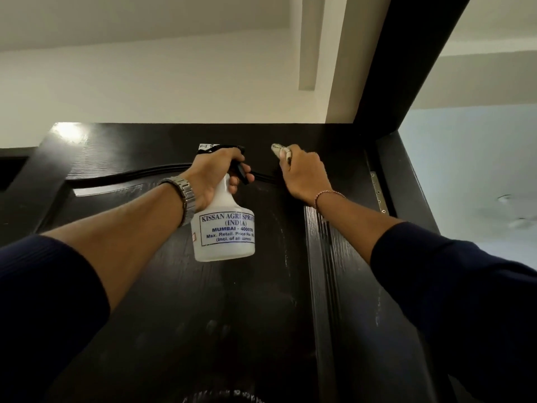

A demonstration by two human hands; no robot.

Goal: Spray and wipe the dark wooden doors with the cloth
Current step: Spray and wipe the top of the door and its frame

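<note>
The head camera looks steeply up a dark door (pixel 203 301), whose top edge meets a pale wall (pixel 145 82) and ceiling. The left hand (pixel 216 173) is raised near the top of the door and grips the neck of a white spray bottle (pixel 223 228), fingers curled around the black trigger head, with the bottle hanging upright below the fist in front of the door's upper panel. A blue-printed label on the bottle faces the camera. A metal watch (pixel 183 196) sits on the left wrist, and a dark sleeve (pixel 43 301) is pushed up the forearm. A small white sticker (pixel 207 146) with handwriting shows just above the left hand, partly hidden by it. The right hand (pixel 302 173) is beside the left, near the door's top right, closed around a bunched pale cloth (pixel 279 151); only a small end of the cloth sticks out above the knuckles, and it lies against the door surface. A thin bracelet (pixel 328 196) circles the right wrist. Faint streaks and a hazy film mark the panel below the two hands. A curved raised moulding (pixel 130 174) runs across the door behind the left wrist. On the right, a metal hinge (pixel 377 190) joins the door to the dark frame (pixel 406 68), beyond which is a pale room.
</note>
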